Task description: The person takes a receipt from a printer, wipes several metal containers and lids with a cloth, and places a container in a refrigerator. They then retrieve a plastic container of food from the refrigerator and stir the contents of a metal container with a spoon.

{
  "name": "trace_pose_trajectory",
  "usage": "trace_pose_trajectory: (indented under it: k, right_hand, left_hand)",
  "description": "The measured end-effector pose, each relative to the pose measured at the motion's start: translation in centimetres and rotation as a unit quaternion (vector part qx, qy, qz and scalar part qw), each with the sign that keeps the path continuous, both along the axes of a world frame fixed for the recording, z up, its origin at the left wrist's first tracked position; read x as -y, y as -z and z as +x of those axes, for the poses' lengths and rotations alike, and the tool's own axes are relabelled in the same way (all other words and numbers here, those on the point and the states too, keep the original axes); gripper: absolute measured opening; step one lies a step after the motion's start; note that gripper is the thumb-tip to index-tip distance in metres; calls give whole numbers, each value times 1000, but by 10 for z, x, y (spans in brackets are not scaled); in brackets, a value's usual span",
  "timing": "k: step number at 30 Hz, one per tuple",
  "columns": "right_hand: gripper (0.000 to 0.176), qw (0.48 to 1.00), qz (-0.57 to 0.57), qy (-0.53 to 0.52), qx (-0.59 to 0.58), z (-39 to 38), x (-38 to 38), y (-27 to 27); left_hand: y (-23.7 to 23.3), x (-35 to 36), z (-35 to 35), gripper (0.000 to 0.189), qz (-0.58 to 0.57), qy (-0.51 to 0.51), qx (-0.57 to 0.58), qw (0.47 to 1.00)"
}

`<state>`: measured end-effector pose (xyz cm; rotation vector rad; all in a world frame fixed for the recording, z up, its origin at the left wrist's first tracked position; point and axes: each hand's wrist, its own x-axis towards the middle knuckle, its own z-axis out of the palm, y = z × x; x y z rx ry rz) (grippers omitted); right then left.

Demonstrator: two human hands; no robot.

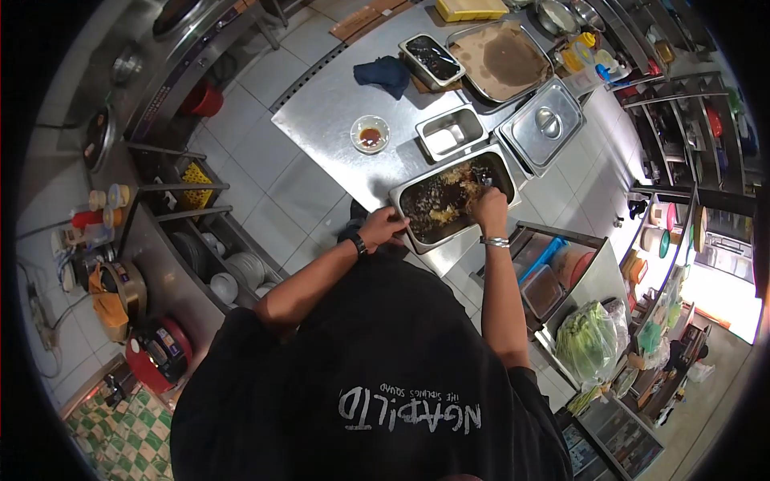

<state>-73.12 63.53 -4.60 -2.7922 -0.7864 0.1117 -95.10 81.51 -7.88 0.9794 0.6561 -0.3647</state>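
A deep rectangular metal pan (459,239) sits at the near edge of the steel table, with dark liquid and brown, crumbly food (446,213) in it. My left hand (382,230) grips the pan's left near corner, its fingers at the rim. Over the pan's right side, my right hand (490,211) is closed with the knuckles up. What it holds is hidden under the fingers; something dark and shiny shows just beyond them. Behind the pan stands a smaller metal pan (429,145). A small clear bowl (370,135) with reddish-brown liquid is to its left.
On the steel table (321,120) are a dark blue cloth (382,76), a metal container of dark contents (433,58) and a paper-lined tray (481,48). A metal lid (548,123) lies at the right. Bagged green vegetables (589,341) rest on a counter at my right.
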Motion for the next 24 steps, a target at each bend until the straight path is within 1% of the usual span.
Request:
trace_pose_trajectory:
  k: [2, 3, 4, 6, 7, 8, 11, 12, 14, 15, 16, 18, 19, 20, 22, 23, 24]
  right_hand:
    - [17, 998, -2, -4, -67, -15, -11, -2]
    - [18, 999, -5, -26, -44, -26, -13, -5]
    - [18, 999, -7, -27, -45, -36, -18, -10]
    - [21, 995, 32, -35, -88, -54, -29, -24]
    - [22, 998, -16, -47, -42, -65, -29, -26]
    - [22, 998, -17, -45, -42, -72, -30, -25]
    - [20, 989, -20, -119, -80, -86, -27, -20]
    - [20, 990, -22, -116, -78, -91, -24, -17]
    - [19, 985, -28, -146, -85, -101, -26, -23]
    - [18, 985, -14, -160, -66, -106, -23, -27]
    - [18, 985, -16, -159, -65, -106, -20, -26]
    - [23, 981, -63, -171, -68, -107, -14, -22]
    - [27, 984, -64, -153, -58, -106, -17, -43]
    - [27, 985, -66, -152, -57, -103, -14, -44]
    - [28, 984, -107, -132, -51, -90, -4, -43]
    - [24, 984, -113, -133, -24, -82, 0, -42]
    - [24, 984, -114, -135, -22, -73, 4, -42]
  left_hand:
    - [-2, -5, 1, 31, -5, -1, -7, 1000]
    - [-2, -7, 2, 31, -1, 9, -9, 1000]
    - [-1, -8, 2, 32, 3, 20, -11, 1000]
    - [-1, -10, 1, 33, 7, 18, 3, 1000]
    - [0, -11, 1, 32, 8, 29, -3, 1000]
    - [0, -12, 2, 32, 9, 41, -9, 999]
    - [1, -12, 1, 33, 2, 41, -5, 999]
    - [1, -11, 1, 33, 0, 43, -2, 999]
    - [-1, -11, 2, 35, 7, 44, 3, 999]
    - [1, -10, 3, 35, 5, 46, 5, 999]
    - [2, -9, 5, 34, 20, 46, 0, 999]
    - [3, -5, 8, 33, 33, 47, -3, 998]
    - [-9, -5, 10, 30, 46, 40, -8, 998]
    - [-18, -4, 12, 28, 60, 32, -13, 998]
    - [-11, -1, 12, 26, 46, 14, 7, 999]
    - [-7, 0, 12, 25, 35, -4, 25, 999]
    - [-2, 0, 11, 25, 34, -6, 27, 999]
